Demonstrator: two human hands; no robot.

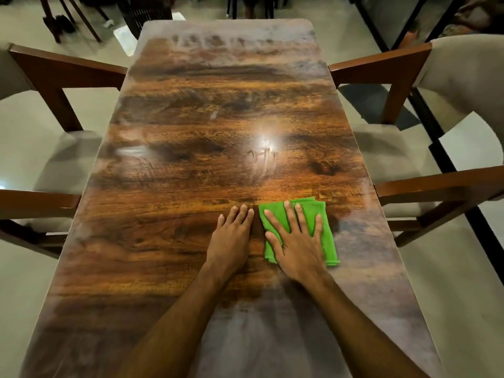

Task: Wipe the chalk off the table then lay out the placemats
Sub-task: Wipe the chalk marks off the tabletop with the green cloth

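A long glossy wooden table (169, 170) fills the view. A folded green cloth (328, 241) lies on it right of centre, near me. My right hand (296, 241) presses flat on the cloth with fingers spread. My left hand (231, 236) rests flat on the bare wood just left of the cloth, fingers straight. Faint whitish smears (215, 114) show on the far half of the table, and a bright lamp reflection (266, 145) sits mid-table. No placemats are in view.
Two wooden chairs with pale cushions stand on the left (62, 148) and two on the right (403, 77), close to the table's long sides. Dark furniture legs (68, 20) stand on the pale floor beyond the far end.
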